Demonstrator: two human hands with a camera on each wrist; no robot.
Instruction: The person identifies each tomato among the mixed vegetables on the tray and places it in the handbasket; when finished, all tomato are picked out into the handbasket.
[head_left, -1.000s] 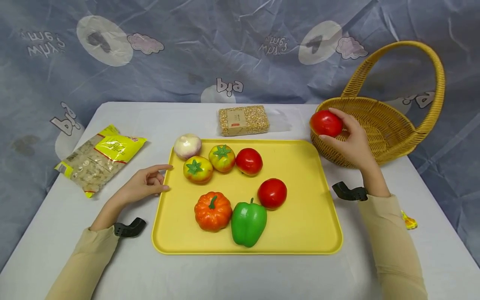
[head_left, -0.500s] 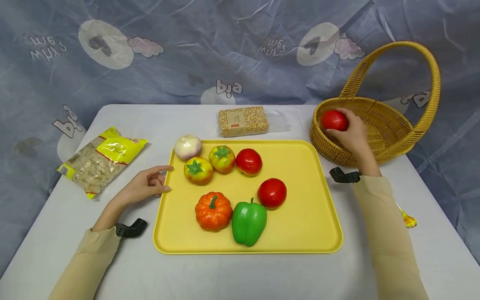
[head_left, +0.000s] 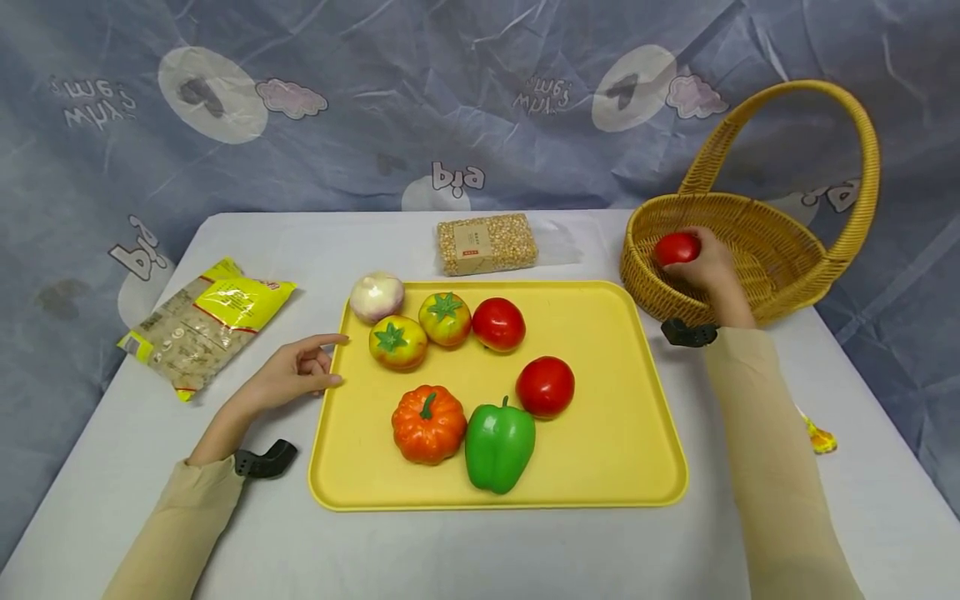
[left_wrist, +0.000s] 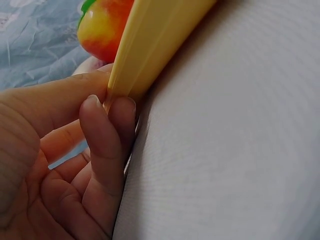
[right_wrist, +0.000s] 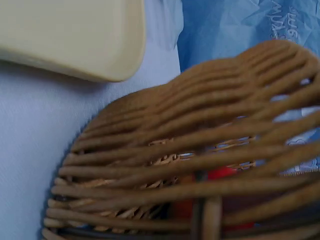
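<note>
Inside the near-left part of the wicker basket (head_left: 810, 308), my right hand (head_left: 712, 265) holds a red tomato (head_left: 677, 248) between thumb and fingers. In the right wrist view, basket weave (right_wrist: 200, 120) hides most of that hand; a bit of red shows through the gaps. My left hand (head_left: 292, 372) holds the left rim of the yellow tray (head_left: 615, 450), and the left wrist view shows its fingertips (left_wrist: 92, 107) against the rim. On the tray lie two more red tomatoes (head_left: 545, 387), two yellow-red tomatoes with green leaves (head_left: 398, 342), an orange pumpkin (head_left: 428, 424) and a green bell pepper (head_left: 499, 446).
A white-purple garlic bulb or onion (head_left: 377, 297) sits at the tray's back-left corner. Behind the tray lies a bag of corn kernels (head_left: 487, 244). A yellow-and-clear bag (head_left: 206, 325) is at left. The basket's tall handle (head_left: 870, 167) arches up at right.
My right hand has carried the tomato from over the basket's left rim rightward and down into the basket. The left hand stays at the tray's rim.
</note>
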